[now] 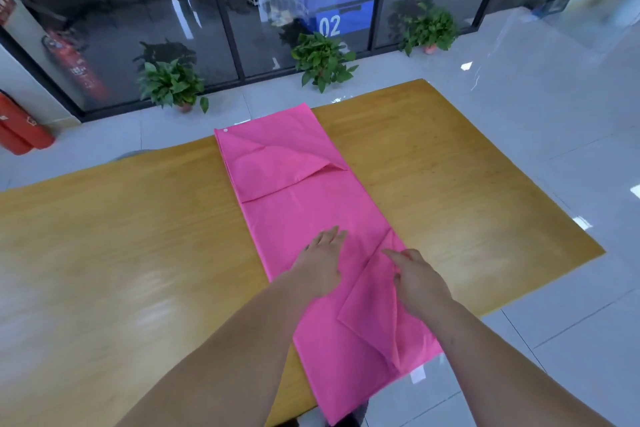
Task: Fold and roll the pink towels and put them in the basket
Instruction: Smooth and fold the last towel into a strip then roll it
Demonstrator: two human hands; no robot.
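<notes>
Well, on the head camera I see the pink towel [304,198] lying lengthwise across the wooden table [104,236]. Its near end hangs over the edge, and a corner is folded in at each end. The left hand [320,262] lies flat on the cloth, fingers straight, gripping nothing. The right hand [420,281] rests on the near folded flap, fingers stretched out, holding nothing.

The left hand [320,265] and right hand [420,282] hide patches of the pink towel [304,204] beneath them.
</notes>
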